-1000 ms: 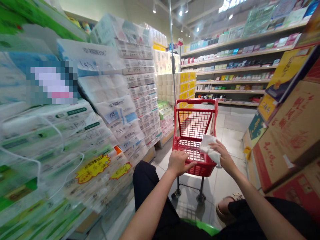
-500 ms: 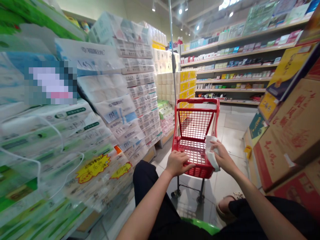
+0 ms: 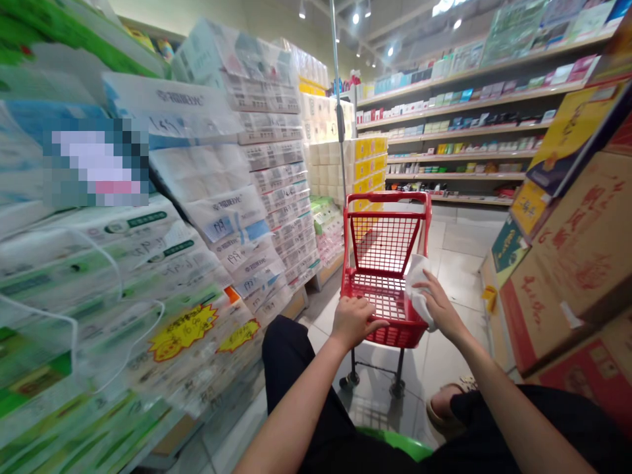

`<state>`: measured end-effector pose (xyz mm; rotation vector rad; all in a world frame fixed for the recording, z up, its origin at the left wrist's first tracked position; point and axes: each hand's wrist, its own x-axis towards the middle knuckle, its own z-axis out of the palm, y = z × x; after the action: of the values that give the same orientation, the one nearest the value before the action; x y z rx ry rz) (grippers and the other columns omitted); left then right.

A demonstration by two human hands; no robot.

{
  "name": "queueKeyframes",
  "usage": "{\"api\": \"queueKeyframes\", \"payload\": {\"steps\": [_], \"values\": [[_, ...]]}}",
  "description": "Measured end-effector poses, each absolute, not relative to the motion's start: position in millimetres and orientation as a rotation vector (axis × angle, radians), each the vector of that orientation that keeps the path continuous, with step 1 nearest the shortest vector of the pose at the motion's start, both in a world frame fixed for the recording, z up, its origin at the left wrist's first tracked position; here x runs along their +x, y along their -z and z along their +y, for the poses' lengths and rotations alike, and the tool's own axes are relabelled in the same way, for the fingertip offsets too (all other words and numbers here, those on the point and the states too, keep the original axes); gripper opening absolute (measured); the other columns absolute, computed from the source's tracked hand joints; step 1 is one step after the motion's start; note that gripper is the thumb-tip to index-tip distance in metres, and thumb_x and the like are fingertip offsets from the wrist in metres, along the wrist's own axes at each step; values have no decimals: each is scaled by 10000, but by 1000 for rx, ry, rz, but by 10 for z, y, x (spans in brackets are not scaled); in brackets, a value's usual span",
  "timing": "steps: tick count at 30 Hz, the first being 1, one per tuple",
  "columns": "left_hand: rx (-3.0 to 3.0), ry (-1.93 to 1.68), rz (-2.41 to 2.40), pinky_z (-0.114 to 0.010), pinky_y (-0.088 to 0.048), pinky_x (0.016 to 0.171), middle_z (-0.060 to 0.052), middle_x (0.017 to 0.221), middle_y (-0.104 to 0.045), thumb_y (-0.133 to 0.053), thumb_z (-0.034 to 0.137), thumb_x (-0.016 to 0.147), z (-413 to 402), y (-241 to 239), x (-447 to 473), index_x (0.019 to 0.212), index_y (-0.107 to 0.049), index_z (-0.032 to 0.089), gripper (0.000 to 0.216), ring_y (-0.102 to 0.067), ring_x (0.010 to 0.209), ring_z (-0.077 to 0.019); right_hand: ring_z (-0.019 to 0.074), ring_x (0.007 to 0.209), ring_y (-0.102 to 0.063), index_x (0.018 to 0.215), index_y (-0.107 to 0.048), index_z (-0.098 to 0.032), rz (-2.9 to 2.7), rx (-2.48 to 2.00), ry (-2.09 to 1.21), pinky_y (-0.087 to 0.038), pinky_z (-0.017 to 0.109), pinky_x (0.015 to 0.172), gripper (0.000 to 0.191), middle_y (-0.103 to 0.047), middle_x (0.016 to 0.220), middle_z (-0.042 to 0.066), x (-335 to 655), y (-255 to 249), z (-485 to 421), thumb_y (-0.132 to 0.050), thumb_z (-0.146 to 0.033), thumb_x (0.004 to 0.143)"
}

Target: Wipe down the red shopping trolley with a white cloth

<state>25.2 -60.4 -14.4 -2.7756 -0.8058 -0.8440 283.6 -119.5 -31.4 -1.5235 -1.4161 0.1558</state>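
Note:
A small red shopping cart [image 3: 395,337] on a dark wheeled frame stands between my knees, its mesh basket tilted open toward me. My left hand [image 3: 351,321] grips the basket's near left rim, fingers curled over it and the thumb stretched along the edge. At the right side of the basket, my right hand [image 3: 439,304] presses a white wipe [image 3: 417,271] over the rim. Part of the wipe drapes down inside and outside the rim; whether it is paper or fabric I cannot tell.
Packs of tissue [image 3: 197,217] with yellow price tags are stacked high on the left. Cardboard boxes [image 3: 582,257] are piled on the right. Shelves [image 3: 459,131] of small packages line the back. A metal pole [image 3: 340,122] rises behind the cart. I sit on something green [image 3: 399,442].
My right hand and the wipe have shifted slightly along the right rim, and the wipe's upper part has moved up and outward. My left hand keeps its grip, with a small shift rightward.

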Motion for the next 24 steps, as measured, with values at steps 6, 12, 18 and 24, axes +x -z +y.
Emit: {"api": "queueKeyframes", "payload": {"steps": [6, 12, 18, 24], "values": [[-2782, 842, -804, -339, -282, 721, -36, 802, -612, -484, 612, 884, -633, 125, 257, 769, -589, 202, 439, -528, 774, -187, 236, 1429, -199, 1155, -538, -238, -1425, -1586, 12, -235, 449, 1144, 324, -186, 1569, 28, 2366, 442, -1730, -326, -345, 934], [-2825, 795, -793, -353, -303, 756, -36, 833, -621, -543, 487, 890, -671, 86, 300, 804, -582, 207, 296, -535, 812, -200, 249, 1245, -437, 1232, -517, -237, -1781, -1760, 465, -262, 446, 1073, 318, -582, 1242, 75, 1842, 262, -1813, -381, -242, 944], [-2912, 734, -726, -359, -341, 788, -42, 899, -618, -594, 313, 803, -661, 5, 230, 923, -551, 201, 170, -548, 847, -205, 227, 886, -556, 1043, -585, -218, -1944, -1746, 542, -355, 363, 798, 221, -657, 892, 79, 1615, 80, -1581, -382, -250, 960], [-2897, 688, -692, -351, -350, 776, -36, 883, -605, -553, 448, 864, -603, -3, 158, 877, -536, 198, 251, -549, 835, -199, 240, 1046, -568, 1194, -548, -264, -1929, -1697, 461, -352, 402, 924, 300, -662, 1107, 70, 2062, 214, -1692, -423, -400, 958]]}}
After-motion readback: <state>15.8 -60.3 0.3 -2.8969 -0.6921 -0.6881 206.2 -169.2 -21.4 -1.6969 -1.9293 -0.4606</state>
